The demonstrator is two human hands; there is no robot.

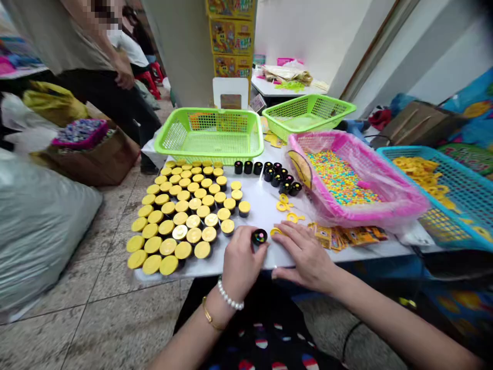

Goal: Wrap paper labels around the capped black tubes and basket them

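Live on the head camera: my small black tube (259, 237) sits at the front edge of the counter (262, 210), with coloured candy beads showing at its mouth. My left grip (242, 257) is closed around it, though the fingers hide much of the tube, so that clamp is my best reading. Just right of the tube, my right grip (304, 255) is apart, spread palm-down on the counter, with its fingertips (283, 228) at a flat yellow plastic piece (276, 232).

Beyond the tube, more yellow pieces (285, 204) lie scattered. Farther back stand uncapped black tubes (269, 172). Left of the tube, a dense block of yellow-capped tubes (177, 221) fills the counter. To the right, a pink basket (331, 174) holds a heap of pastel beads (339, 177), with paper packets (346, 236) along its front. Past that, a blue basket (435, 190) carries yellow pieces (414, 167). Two empty-looking green baskets (210, 136) sit behind the tube. Far left, a person (123, 72) stands on the tiled floor (115, 288).
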